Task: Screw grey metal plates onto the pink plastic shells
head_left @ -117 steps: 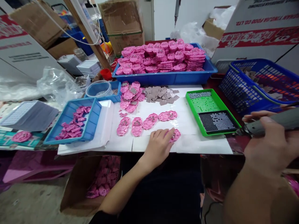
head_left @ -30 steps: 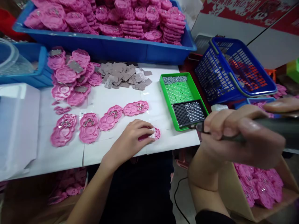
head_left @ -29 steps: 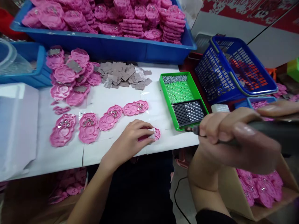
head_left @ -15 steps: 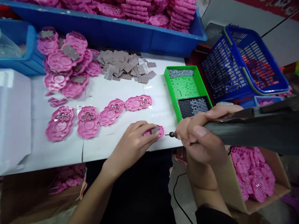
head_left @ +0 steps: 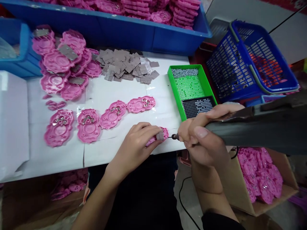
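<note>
My left hand [head_left: 140,142] grips a pink plastic casing [head_left: 165,133] at the table's front edge, thumb and fingers closed over it. A small grey plate [head_left: 160,135] lies on that casing under my fingertips. My right hand [head_left: 206,134] is wrapped round the front of a dark electric screwdriver [head_left: 259,127], held sideways. Its thin bit [head_left: 170,137] points left and reaches the casing's right edge; whether it sits on a screw is too small to tell. Behind my left hand lie several pink casings with shiny metal contacts, among them one casing [head_left: 112,115] set at a slant.
A green tray [head_left: 176,95] of screws with a black perforated block [head_left: 189,109] stands beside my right hand. Grey plates [head_left: 124,65] and pink casings [head_left: 59,60] are heaped behind. Around are a blue bin [head_left: 120,30], a blue basket [head_left: 242,64] and a carton [head_left: 240,188] of pink casings.
The screwdriver bit has moved slightly left, closer to the casing. My left fingers have shifted a little on the plate. The whole view has moved slightly.
</note>
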Tool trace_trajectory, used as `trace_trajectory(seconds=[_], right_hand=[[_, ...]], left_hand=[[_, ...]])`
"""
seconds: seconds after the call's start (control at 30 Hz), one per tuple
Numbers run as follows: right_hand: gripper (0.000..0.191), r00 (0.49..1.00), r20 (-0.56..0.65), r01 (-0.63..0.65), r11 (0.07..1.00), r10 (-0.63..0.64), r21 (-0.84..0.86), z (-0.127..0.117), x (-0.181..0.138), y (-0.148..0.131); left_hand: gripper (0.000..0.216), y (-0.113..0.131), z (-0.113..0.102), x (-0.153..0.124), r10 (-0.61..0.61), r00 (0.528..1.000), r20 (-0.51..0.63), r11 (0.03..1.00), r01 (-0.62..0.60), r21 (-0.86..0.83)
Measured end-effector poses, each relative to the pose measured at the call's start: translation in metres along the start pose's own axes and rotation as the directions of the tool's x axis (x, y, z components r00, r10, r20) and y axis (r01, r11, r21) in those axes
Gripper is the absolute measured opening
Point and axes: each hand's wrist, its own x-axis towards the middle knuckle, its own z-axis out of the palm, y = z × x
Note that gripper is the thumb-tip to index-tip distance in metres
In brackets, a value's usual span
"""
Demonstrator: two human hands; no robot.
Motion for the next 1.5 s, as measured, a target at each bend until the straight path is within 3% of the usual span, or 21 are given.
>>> trace_trajectory(seconds=[0.13,0.37,0.57,0.73,0.93,1.03,1.5], right_hand=[[0.025,0.999,-0.017,-0.033,0.999,0.032,-0.023,0.003,-0.001,0.002],[0.023,1.000,-0.027,0.014,1.000,-0.014,0.006,0.002,0.002,0.006],[0.027,0.998,-0.059,0.037,0.999,-0.038,-0.005,0.001,0.002,0.007],[0.028,0.999,-0.023,-0.025,0.999,0.023,-0.048,-0.003,0.000,0.002],[0.028,0.993,-0.104,-0.071,0.984,0.054,-0.165,-0.003,0.000,-0.001],[0.030,0.994,-0.081,-0.085,0.977,0.070,-0.194,-0.002,0.002,-0.002],[0.031,0.994,-0.071,-0.095,0.984,0.085,-0.150,-0.001,0.001,-0.001]], left_hand=[[0.019,0.004,0.002,0.001,-0.056,0.998,-0.019,0.998,0.055,-0.029],[0.008,0.007,0.010,-0.002,-0.043,0.996,-0.083,0.999,0.043,0.002],[0.013,0.010,0.012,-0.003,-0.028,0.994,-0.107,0.999,0.030,0.017],[0.019,0.008,0.012,-0.006,-0.038,0.992,-0.117,0.999,0.039,0.002],[0.028,0.008,0.011,-0.006,-0.054,0.990,-0.130,0.998,0.052,-0.019],[0.025,0.008,0.010,-0.006,-0.056,0.991,-0.125,0.998,0.056,-0.003],[0.030,0.007,0.012,-0.006,-0.044,0.987,-0.155,0.998,0.038,-0.045]])
